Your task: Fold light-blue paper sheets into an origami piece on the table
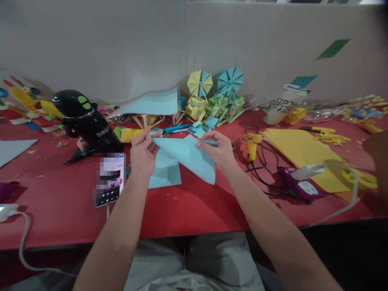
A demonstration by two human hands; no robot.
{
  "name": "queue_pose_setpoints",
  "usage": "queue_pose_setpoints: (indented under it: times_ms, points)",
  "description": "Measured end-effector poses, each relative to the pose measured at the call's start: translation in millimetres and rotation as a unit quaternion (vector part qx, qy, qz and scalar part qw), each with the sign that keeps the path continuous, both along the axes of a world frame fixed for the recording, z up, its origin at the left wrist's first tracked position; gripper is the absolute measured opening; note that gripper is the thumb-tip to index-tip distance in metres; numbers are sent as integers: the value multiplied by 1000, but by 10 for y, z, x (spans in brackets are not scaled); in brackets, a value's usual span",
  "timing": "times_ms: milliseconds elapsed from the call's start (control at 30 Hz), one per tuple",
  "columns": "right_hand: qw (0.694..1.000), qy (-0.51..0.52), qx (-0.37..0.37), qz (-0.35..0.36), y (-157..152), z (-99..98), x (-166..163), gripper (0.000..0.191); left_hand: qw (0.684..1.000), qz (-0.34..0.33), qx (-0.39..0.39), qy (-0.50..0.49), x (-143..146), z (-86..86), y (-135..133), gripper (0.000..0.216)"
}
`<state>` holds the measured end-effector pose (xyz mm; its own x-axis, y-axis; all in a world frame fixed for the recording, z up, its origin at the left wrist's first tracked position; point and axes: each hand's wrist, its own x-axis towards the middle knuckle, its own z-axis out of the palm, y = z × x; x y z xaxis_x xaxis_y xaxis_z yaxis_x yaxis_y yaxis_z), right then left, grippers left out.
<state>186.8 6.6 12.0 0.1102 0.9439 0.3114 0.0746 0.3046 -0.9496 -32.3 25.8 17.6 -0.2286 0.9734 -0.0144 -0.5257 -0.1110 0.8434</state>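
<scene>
A light-blue sheet of paper, creased diagonally, is held up above the table between my two hands. My left hand has its thumb and fingers closed on the sheet's left corner. On the upper right edge, my right hand pinches the same sheet. Something slim and blue-grey shows by the right fingers; whether it is a paper edge or a tool I cannot tell. Beneath, another light-blue sheet lies flat, partly covered. Small folded blue paper pieces and a blue pen-like stick lie just beyond.
Left of my arms are a phone and a black bottle. Folded paper wheels stand against the wall. To the right are a yellow glue gun, a purple power strip with cables, yellow sheets and a cup.
</scene>
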Motion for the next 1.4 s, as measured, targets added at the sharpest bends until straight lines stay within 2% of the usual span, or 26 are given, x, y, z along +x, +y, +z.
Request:
queue_pose_setpoints:
  times_ms: [133,233,333,433,600,667,767,933,1167,1400]
  points:
    - [1000,15,-2,-6,6,15,8,25,1000,-18,18,-10,-3,-11,13,28]
    - [998,54,-4,-19,26,11,18,26,997,-69,10,-27,81,-34,-15,39]
    - [996,81,-3,-27,50,-7,20,26,986,-162,-7,24,229,-73,-87,50]
    - [996,88,-1,-33,67,-22,19,26,977,-192,-4,91,344,-111,-149,53]
    - [996,77,-10,-48,78,-23,30,27,987,-121,-19,104,345,-146,-136,38]
    - [996,65,-16,-53,79,-24,37,26,989,-99,-35,108,326,-148,-125,38]
    - [996,53,-24,-61,86,-33,46,27,987,-90,-38,126,319,-152,-122,39]
    - [996,37,-25,-75,101,-55,48,25,991,-57,12,117,336,-170,-116,33]
    - [997,-4,-25,-73,86,-57,48,26,989,-51,-44,130,333,-182,-103,27]
    - [998,6,-26,-63,83,-57,33,26,991,8,1,133,301,-216,-52,23]
